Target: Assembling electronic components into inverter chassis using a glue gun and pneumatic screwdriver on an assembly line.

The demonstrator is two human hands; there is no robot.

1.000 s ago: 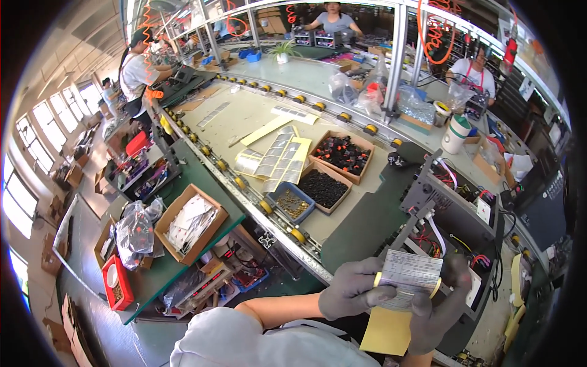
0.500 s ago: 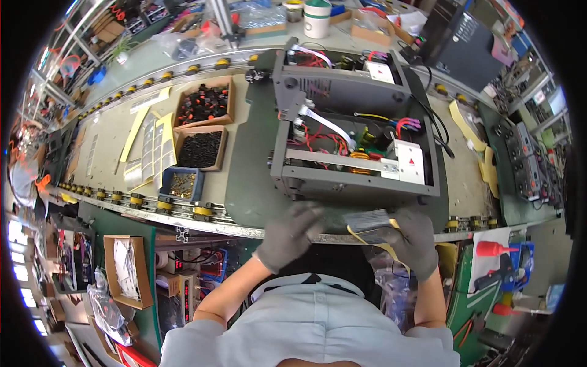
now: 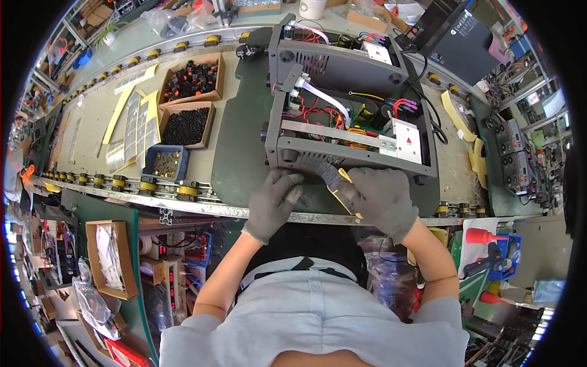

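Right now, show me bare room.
Free: dark green mat between brown cardboard box of black parts and nearer grey metal case; pale bench between case and yellow paper strips. Crowded: case's near side, with grey-gloved left hand and right hand.

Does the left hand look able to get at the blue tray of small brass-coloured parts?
Probably yes: between the left hand and the open-topped blue tray lie only flat green mat and pale benchtop, nothing upright.

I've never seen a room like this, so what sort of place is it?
Probably an electronics assembly workshop, judging by an open grey case with exposed wires, yellow rollers and boxed black parts.
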